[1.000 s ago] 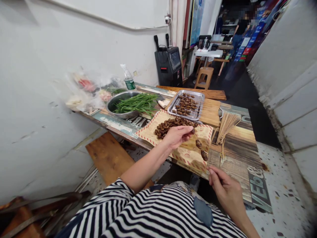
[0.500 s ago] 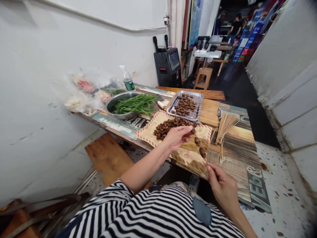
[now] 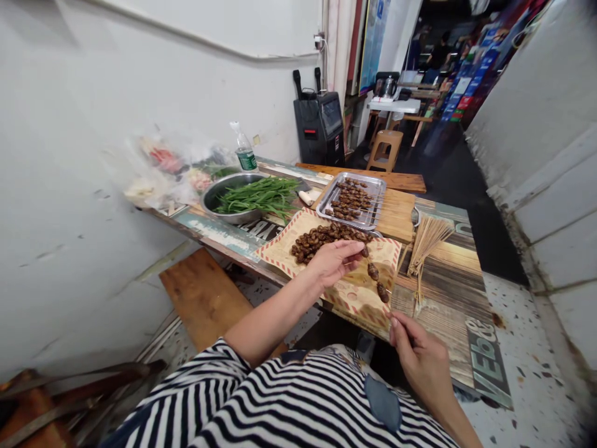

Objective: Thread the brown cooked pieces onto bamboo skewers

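L hand (image 3: 334, 261) pinches top brown bit (image 3: 365, 252); R hand (image 3: 422, 353) curls shut round thin stick (image 3: 388, 309). Stick's prob. light, stiff; bits maybe slippery. Best hold: bare end.

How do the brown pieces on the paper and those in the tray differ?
The heap lies loose and jumbled; the skewered pieces are threaded in rows. The heap sits on striped-edged paper; the skewered pieces lie in the metal tray. Both look brown.

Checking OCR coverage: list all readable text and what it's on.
"VEb &": table, near right corner.
Partly hidden, unsure: table letters beside bowl.
Unclear: lone letter, table's far right.
Too small or blurred: markings on bottle, speaker, boxes.
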`<state>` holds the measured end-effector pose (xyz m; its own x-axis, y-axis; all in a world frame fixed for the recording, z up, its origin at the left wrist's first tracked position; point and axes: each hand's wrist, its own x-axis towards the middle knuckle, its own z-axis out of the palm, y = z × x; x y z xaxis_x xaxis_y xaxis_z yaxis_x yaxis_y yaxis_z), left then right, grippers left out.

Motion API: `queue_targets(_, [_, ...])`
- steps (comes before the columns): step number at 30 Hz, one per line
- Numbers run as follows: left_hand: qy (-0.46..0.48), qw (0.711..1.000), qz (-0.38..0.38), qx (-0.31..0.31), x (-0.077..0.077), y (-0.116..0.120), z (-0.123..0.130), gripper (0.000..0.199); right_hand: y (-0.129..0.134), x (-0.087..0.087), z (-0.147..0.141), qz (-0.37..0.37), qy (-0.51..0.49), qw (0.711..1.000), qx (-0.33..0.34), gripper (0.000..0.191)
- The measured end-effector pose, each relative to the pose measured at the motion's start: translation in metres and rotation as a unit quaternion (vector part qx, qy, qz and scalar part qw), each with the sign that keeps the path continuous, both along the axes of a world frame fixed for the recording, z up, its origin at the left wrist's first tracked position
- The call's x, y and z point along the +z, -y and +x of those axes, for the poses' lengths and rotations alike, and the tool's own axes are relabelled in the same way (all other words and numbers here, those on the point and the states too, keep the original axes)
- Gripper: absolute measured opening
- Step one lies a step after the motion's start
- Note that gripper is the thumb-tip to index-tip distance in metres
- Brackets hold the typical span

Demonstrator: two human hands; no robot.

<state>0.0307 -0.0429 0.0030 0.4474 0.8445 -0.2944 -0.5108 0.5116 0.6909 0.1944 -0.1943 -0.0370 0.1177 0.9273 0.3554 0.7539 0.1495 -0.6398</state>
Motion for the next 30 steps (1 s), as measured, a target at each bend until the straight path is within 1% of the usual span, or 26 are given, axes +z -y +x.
queue_targets(6, [0.009, 0.999, -0.031, -0.016, -0.005, -0.003, -0.002, 0.011, 0.001, -0.001, 0.001, 0.001, 0.015, 1.000, 0.001, 0.030])
queue_targets(12, [0.014, 0.999, -0.029, -0.023, -0.004, -0.001, 0.000, 0.011, 0.002, 0.002, 0.000, -0.012, 0.013, 1.000, -0.001, 0.028])
queue_targets(18, [0.019, 0.999, -0.017, -0.031, -0.004, 0.002, 0.001, 0.015, 0.005, 0.006, -0.004, -0.050, -0.036, 0.998, 0.017, 0.028])
queue_targets(22, [0.015, 0.999, -0.005, -0.039, -0.005, 0.002, -0.001, 0.017, 0.007, 0.007, -0.007, -0.063, -0.066, 0.996, 0.012, 0.029])
queue_targets(26, [0.012, 0.999, 0.008, -0.039, -0.002, 0.003, -0.001, 0.015, 0.007, 0.007, -0.008, -0.069, -0.076, 0.995, 0.006, 0.028])
queue_targets(30, [0.005, 1.000, 0.004, -0.028, 0.001, 0.004, -0.002, 0.013, 0.007, 0.007, -0.010, -0.079, -0.103, 0.991, 0.001, 0.029])
